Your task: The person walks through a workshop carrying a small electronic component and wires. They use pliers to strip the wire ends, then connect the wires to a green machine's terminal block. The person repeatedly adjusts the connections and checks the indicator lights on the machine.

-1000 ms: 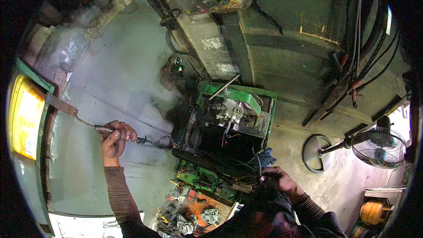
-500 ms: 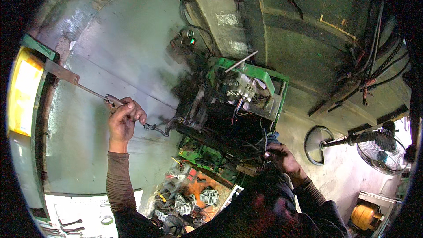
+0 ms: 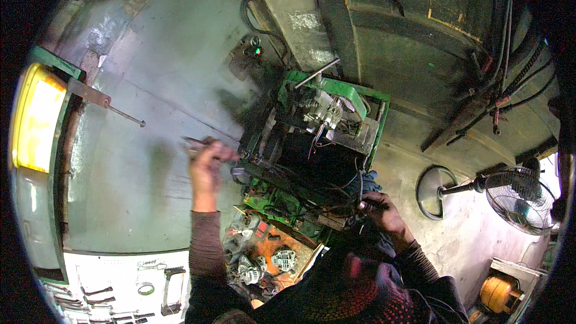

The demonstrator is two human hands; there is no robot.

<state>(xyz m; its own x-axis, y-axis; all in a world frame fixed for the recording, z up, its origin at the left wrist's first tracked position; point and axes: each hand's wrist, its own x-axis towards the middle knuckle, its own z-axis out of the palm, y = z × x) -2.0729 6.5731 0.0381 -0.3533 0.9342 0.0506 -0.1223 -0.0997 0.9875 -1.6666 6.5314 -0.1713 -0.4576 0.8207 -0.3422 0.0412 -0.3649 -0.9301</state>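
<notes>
My left hand [image 3: 209,159], smeared by motion, is closed on a metal clamp [image 3: 192,144] whose jaws point up and left. In the earlier frame a dark cable trails from that clamp toward the green-framed test bench [image 3: 343,91]. Left of the hand, apart from the clamp, a thin metal rod [image 3: 126,113] sticks out from a bracket on the wall. My right hand [image 3: 385,213] is at the bench's near right corner, fingers closed around something dark I cannot make out, beside a thin cable [image 3: 361,187] and a blue cloth [image 3: 367,181].
A silver alternator [image 3: 324,111] with loose wires sits on the bench under a metal bar [image 3: 317,74]. Alternator parts [image 3: 284,258] lie on an orange-brown surface below. Tools hang on a white board [image 3: 114,282] at lower left. A fan [image 3: 521,204] stands at right, a lit yellow panel [image 3: 37,117] at far left.
My left hand has moved right, taking the clamp off the end of the rod toward the bench. The right hand stays at the bench corner. The view has shifted slightly.
</notes>
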